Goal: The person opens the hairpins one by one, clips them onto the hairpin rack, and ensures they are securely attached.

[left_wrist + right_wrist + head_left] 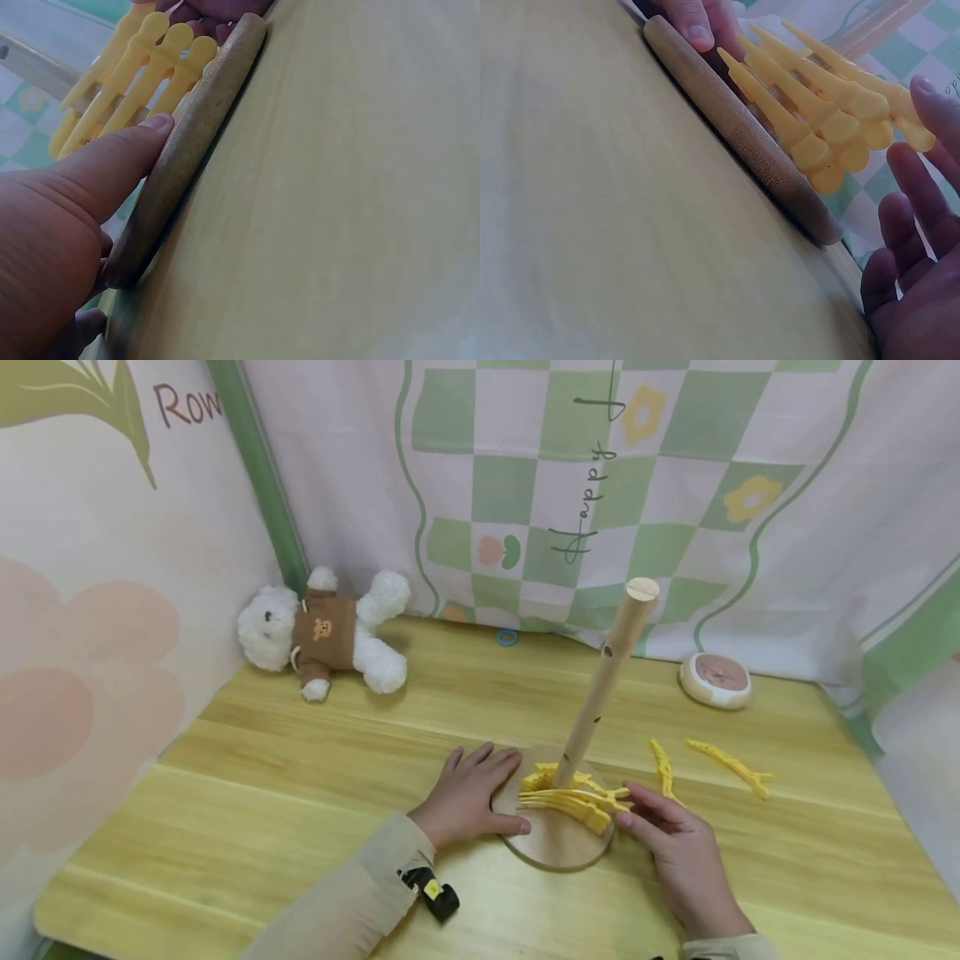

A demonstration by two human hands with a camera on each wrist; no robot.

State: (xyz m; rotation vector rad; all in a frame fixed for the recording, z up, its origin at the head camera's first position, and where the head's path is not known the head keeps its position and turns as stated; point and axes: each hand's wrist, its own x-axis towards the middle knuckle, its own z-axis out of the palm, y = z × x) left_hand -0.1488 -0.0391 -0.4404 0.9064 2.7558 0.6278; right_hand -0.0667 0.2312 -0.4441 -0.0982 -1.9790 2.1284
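A round wooden base (558, 852) carries a pale wooden pole (607, 677) with dark holes along it. Several yellow plastic branch-shaped pieces (570, 810) lie on the base around the pole's foot. My left hand (468, 797) rests against the base's left side, its fingers spread and its thumb (135, 146) over the rim. At the right, my right hand (682, 852) pinches the forked end of one yellow piece (900, 112) between thumb and index finger. The other right-hand fingers (900, 225) stay away from the pieces.
Two more yellow pieces, one near my right hand (662, 768) and one farther right (731, 764), lie on the wooden table (300, 827). A white plush toy (326, 631) in a brown top, a small blue ring (507, 637) and a round pink-and-white object (716, 679) are along the back.
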